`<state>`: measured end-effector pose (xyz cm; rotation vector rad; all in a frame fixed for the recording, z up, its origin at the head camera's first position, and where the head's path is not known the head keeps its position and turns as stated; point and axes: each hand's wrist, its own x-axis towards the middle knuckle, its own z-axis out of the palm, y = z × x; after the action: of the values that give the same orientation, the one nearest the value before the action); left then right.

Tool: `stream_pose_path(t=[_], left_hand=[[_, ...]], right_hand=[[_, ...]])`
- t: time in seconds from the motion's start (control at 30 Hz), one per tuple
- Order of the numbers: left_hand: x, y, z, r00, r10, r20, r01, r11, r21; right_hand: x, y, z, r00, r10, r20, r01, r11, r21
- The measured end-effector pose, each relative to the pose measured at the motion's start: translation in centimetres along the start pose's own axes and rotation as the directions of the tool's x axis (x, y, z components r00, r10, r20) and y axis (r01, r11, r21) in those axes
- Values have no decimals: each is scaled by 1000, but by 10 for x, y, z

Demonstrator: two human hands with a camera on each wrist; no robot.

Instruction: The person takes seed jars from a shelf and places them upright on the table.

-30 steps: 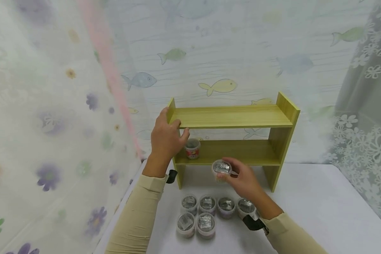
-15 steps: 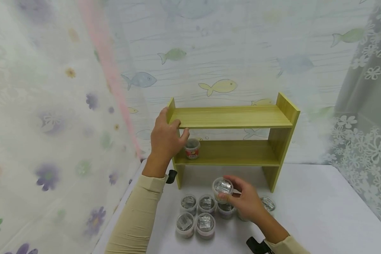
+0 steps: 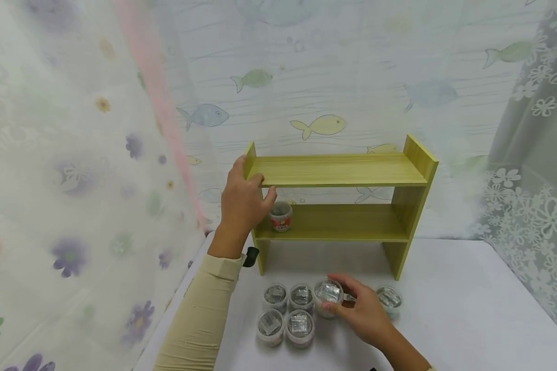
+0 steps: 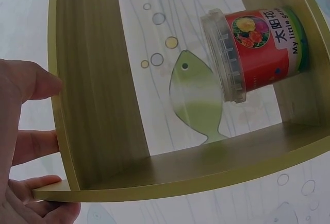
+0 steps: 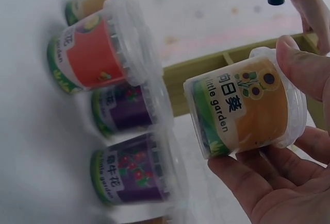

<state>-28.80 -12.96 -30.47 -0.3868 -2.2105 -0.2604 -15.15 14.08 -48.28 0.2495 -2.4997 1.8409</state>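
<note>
My right hand grips a small clear-lidded plastic tub, with thumb and fingers round its sides. In the right wrist view this tub has an orange sunflower label. It is tilted in that view, and whether its base touches anything cannot be seen. My left hand holds the upper left corner of a yellow wooden shelf. A tub with a red label stands at the left end of the middle board; the left wrist view shows the same red tub close up.
Several lidded tubs sit on the white table in front of the shelf, including a front one and a separate one right of my right hand. Purple-labelled and red-labelled tubs appear in the right wrist view. Patterned curtains hang behind.
My right hand has lowered the tub from in front of the middle board to the row of tubs on the table. My left hand has stayed on the shelf corner.
</note>
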Motion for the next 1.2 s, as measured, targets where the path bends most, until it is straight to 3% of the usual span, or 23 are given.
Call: stream_pose_path(t=[0.47, 0.83, 1.2], left_hand=[[-1, 2, -1, 1000, -4, -2, 4, 1000, 12], [1, 0, 2, 1000, 1, -8, -1, 1000, 13], [1, -3, 7, 1000, 5, -8, -5, 1000, 8]], right_hand=[[-23, 15, 0, 999, 11, 50, -12, 1000, 12], [-30, 34, 3, 995, 22, 96, -21, 1000, -3], [-31, 53, 15, 998, 62, 19, -61, 998, -18]])
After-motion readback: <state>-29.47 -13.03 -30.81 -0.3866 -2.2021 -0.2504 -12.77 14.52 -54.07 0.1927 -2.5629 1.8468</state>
